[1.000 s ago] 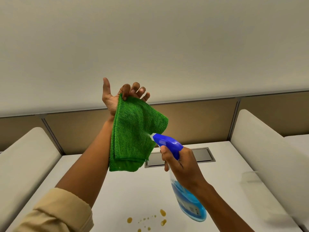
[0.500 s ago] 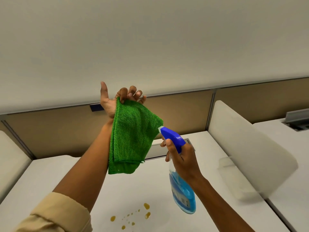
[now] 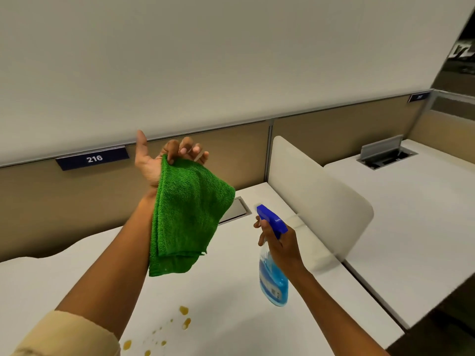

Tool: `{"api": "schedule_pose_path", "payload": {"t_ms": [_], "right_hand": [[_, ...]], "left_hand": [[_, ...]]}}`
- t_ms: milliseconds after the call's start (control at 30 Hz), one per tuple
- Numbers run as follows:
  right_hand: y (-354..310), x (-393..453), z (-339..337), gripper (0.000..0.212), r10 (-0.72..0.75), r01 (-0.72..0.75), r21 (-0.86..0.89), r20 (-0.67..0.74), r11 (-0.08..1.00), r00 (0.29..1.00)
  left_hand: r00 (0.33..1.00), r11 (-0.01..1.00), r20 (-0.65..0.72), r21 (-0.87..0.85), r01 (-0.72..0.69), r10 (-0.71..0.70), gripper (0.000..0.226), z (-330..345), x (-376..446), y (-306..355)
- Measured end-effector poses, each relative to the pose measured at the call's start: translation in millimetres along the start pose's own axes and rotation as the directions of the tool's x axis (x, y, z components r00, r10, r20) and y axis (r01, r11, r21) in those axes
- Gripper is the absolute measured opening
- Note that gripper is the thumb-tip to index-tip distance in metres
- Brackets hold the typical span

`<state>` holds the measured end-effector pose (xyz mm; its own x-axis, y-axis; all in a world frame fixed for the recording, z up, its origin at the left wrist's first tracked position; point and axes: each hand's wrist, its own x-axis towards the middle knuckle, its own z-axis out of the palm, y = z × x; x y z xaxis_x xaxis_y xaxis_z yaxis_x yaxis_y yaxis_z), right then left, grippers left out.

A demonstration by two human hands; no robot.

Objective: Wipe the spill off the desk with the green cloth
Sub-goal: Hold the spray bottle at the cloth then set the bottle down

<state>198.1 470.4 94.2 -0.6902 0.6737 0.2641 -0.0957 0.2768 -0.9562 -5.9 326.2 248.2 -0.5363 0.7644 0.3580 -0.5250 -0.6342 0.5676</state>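
My left hand [image 3: 164, 160] is raised above the desk, fingers pinching the top edge of the folded green cloth [image 3: 186, 214], which hangs down over my wrist. My right hand [image 3: 279, 240] grips a spray bottle [image 3: 273, 281] of blue liquid by its blue trigger head, to the right of the cloth and apart from it, nozzle pointing left and up. Small yellow-orange drops of the spill [image 3: 183, 317] lie scattered on the white desk [image 3: 231, 317] below the cloth, near the bottom of the view.
A tan partition with a blue "216" label [image 3: 93, 158] runs along the desk's back. A grey cable hatch [image 3: 235, 208] is set in the desk behind the cloth. A white rounded divider [image 3: 316, 201] stands at the right, with a neighbouring desk [image 3: 411, 214] beyond.
The view has swung right and down. My right hand has drawn the bottle away from the cloth, to the right and lower. My left hand still holds the cloth up.
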Motion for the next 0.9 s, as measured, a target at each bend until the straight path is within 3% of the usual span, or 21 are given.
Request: {"api": "schedule_pose_path", "payload": {"t_ms": [100, 400, 667, 833, 900], "right_hand": [[26.4, -2.6, -20.5, 0.025, 0.065, -0.067, -0.034, -0.060, 0.997, 0.996], [83.2, -11.1, -68.1, 0.040, 0.214, -0.221, -0.038, -0.136, 0.975, 0.967], [109.7, -21.8, -89.0, 0.058, 0.251, -0.249, 0.034, -0.186, 0.968, 0.950], [121.2, -26.1, -92.8, 0.025, 0.302, -0.293, 0.072, -0.187, 0.953, 0.935], [124.1, -28.1, -93.0, 0.021, 0.302, -0.292, 0.081, -0.183, 0.953, 0.936]], "left_hand": [[0.999, 0.999, 0.007, -0.026, 0.035, -0.035, 0.083, 1.1, 6.4, -17.4], [0.993, 0.992, 0.020, -0.051, 0.118, -0.117, 0.084, 8.4, 26.4, -63.0], [0.983, 0.982, 0.015, -0.053, 0.183, -0.182, 0.084, 13.6, 39.6, -89.9], [0.978, 0.977, 0.005, -0.051, 0.208, -0.208, 0.085, 15.9, 44.8, -101.1], [0.976, 0.974, 0.004, -0.063, 0.217, -0.217, 0.085, 15.9, 46.3, -104.3]]}}
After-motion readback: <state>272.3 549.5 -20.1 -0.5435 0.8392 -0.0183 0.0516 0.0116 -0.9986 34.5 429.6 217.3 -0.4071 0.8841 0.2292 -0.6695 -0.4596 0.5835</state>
